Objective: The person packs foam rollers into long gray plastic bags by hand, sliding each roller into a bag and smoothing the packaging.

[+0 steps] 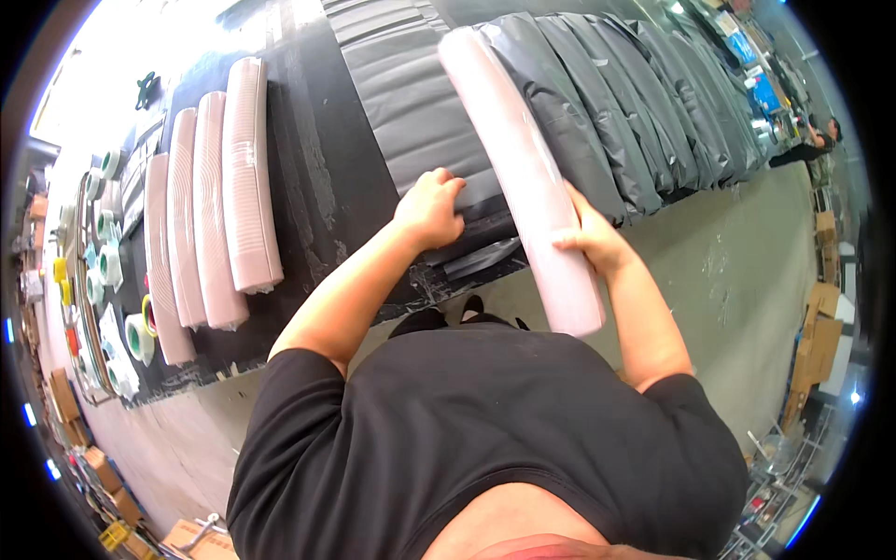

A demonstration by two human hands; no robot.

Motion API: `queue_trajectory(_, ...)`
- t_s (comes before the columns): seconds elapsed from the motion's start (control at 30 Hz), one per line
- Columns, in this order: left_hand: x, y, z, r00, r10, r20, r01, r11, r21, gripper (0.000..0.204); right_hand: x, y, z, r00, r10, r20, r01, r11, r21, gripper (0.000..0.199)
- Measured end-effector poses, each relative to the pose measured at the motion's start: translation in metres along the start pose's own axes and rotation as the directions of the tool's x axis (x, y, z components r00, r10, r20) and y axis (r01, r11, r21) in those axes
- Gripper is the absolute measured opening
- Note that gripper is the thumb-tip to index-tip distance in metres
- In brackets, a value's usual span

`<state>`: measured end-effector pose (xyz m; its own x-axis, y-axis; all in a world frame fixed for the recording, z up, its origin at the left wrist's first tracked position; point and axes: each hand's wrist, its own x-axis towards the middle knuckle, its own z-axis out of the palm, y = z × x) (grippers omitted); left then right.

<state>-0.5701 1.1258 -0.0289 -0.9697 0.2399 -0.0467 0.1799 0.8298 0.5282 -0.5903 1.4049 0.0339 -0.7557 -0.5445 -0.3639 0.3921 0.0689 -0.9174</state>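
A long pale pink roll (523,177) lies slantwise, its near end sticking out past the table's front edge. My right hand (595,238) grips its right side near that end, thumb on top. To the left of it, my left hand (431,210) hovers over or rests on a dark grey sheet (411,121) spread with creases across it; which of the two I cannot tell. The fingers of that hand are curled in, and whatever they may hold is hidden. Dark grey wrapped bundles (607,112) sit in a row right of the roll.
Several pink ribbed rolls (247,177) lie side by side on the black table (317,140) at left. Tape rolls (140,338) stand beyond them, along the table's left edge. Cardboard boxes (812,345) are on the floor at far right; another person (821,145) is in the distance.
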Motion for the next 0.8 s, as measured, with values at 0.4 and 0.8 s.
queue_trajectory(0.4,0.026,-0.001,0.02,0.982,-0.188,-0.011,0.182,0.932,0.315,0.015,-0.116,0.056,-0.024,0.979,-0.075,-0.188,-0.077,0.719,-0.69,0.116)
queue_trajectory(0.8,0.063,-0.03,0.004,0.846,-0.533,0.03,0.516,0.802,-0.302,0.032,-0.176,0.049,-0.053,0.962,-0.263,0.07,0.076,0.012,-0.997,0.088)
